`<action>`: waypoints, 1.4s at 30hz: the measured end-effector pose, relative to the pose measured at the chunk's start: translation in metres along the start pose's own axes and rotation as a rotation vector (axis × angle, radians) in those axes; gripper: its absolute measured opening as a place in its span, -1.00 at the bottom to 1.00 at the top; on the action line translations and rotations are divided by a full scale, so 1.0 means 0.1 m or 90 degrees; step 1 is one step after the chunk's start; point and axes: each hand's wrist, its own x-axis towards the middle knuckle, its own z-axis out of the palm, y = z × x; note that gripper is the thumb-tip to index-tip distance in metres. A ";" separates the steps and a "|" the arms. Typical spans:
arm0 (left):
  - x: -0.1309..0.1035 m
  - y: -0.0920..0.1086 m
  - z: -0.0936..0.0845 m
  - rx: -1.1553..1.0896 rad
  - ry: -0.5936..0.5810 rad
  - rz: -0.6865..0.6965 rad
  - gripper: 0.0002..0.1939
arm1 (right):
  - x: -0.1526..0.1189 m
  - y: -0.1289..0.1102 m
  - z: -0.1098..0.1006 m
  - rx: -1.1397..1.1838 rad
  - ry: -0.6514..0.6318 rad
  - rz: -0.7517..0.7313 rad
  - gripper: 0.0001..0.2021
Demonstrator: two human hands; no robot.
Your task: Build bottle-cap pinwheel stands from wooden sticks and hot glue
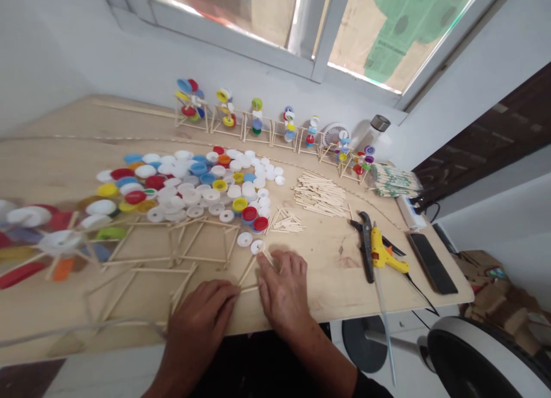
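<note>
Near the front edge of the table, my left hand (206,306) pinches the left corner of a small triangle of thin wooden sticks (247,271). My right hand (284,289) is closed over the triangle's right side, its fingertips at the top corner beside a white bottle cap (257,247). Part of the triangle is hidden under the fingers. Left of my hands lie several stick frames (202,260). Just beyond is a spread of colourful bottle caps (210,194), with short cut sticks (286,221) and a pile of longer sticks (319,194) to its right.
A yellow glue gun (383,251) lies beside black-handled pliers (365,248) and a phone (433,263) on the right. Several cap wheels on stick stands (228,114) line the wall. A larger cap wheel (60,243) stands at left. A stool (486,358) is at lower right.
</note>
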 end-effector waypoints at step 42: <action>-0.07 0.02 -0.06 -0.008 -0.002 -0.097 -0.78 | -0.31 0.21 -0.21 0.062 0.077 -0.062 -0.89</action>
